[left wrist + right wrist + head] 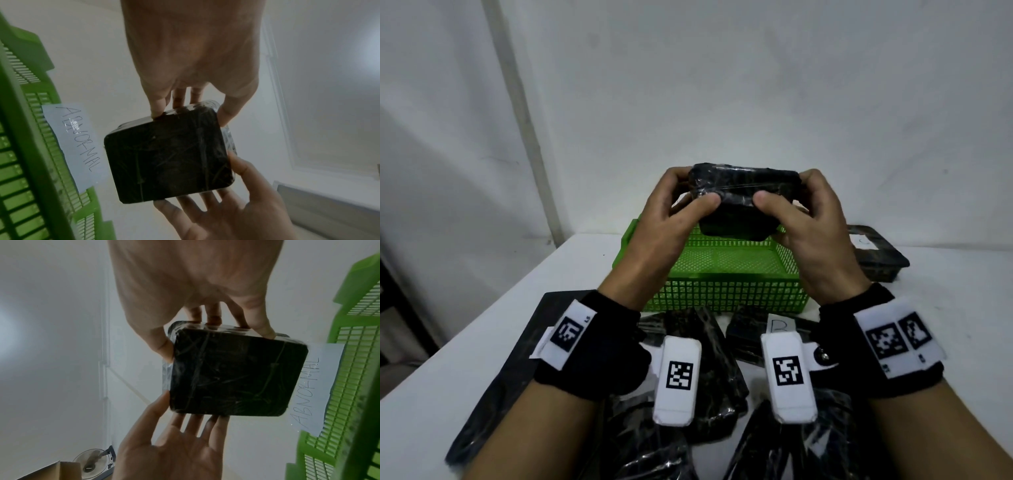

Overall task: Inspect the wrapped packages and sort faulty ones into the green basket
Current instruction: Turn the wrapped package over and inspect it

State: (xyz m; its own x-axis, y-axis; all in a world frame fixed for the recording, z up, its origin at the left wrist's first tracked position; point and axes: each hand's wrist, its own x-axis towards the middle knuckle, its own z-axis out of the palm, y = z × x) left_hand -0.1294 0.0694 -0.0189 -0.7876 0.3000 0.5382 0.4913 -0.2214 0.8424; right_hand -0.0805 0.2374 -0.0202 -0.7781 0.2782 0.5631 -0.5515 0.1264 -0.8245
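Head view, nearest first: a heap of black packages wrapped in clear film [709,373] lies on the white worktop [493,329] at the bottom of the picture, partly on a dark flat sheet [524,342]. One of them carries a small white paper tag with a handwritten letter [779,323]. Over this heap sit both forearms, each with a black wrist strap bearing white blocks printed with square black-and-white codes.

Just beyond the heap stands the green plastic mesh basket [726,291], open side up, its floor bare. A white paper label handwritten "ABNORMAL" [76,146] is stuck to one of its walls, as the wrist views show.

Above the basket, lifted clear of it, is the squarish black package with rounded corners, tightly wrapped in creased clear film [743,202]. Both hands grip it from opposite ends. The left hand [671,219] has its thumb pressed on the near face and its fingers curled behind the far side. The right hand [808,222] mirrors that hold, thumb on the near face beside the left thumb. From the left wrist view, fingertips [158,107] rest on the package's edge.

Farther right, on the worktop, lies another dark flat package with a white tag [876,253]. Behind everything rises a plain white wall [722,85].
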